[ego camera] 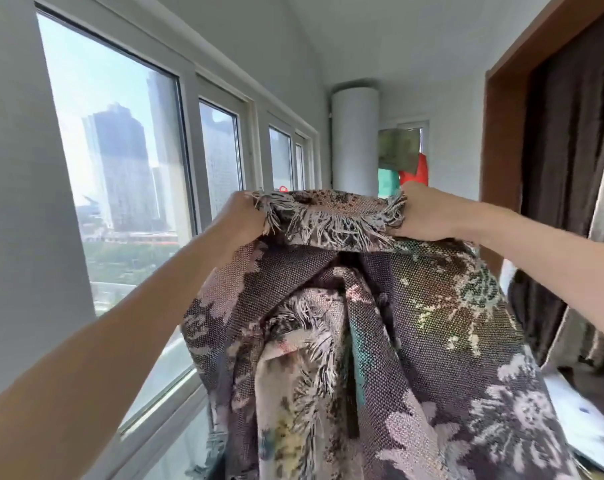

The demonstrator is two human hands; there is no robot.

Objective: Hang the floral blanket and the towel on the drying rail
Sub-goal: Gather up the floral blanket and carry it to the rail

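Up at the centre of the view, both hands hold the floral blanket (345, 327) by its fringed top edge. The left hand (239, 216), at about ten o'clock from the blanket's middle, has its fingers curled into the fringe at the left corner. The right hand (423, 211), at about one o'clock, is closed round the opposite corner, with tassels spilling over its fingers. Between the two hands the edge stretches as a short band, and the rest of the cloth hangs down in heavy folds toward six o'clock, filling the lower middle of the view and showing pale flowers on a dark purple weave, with a teal streak in one fold.

At nine o'clock a row of windows (120, 161) looks out on tall buildings. At twelve o'clock stands a white cylindrical column (355, 140), and just right of it hang some cloths (399, 150) in green, teal and red. At three o'clock a dark brown curtain (567, 133) hangs inside a wooden door frame (501, 133).
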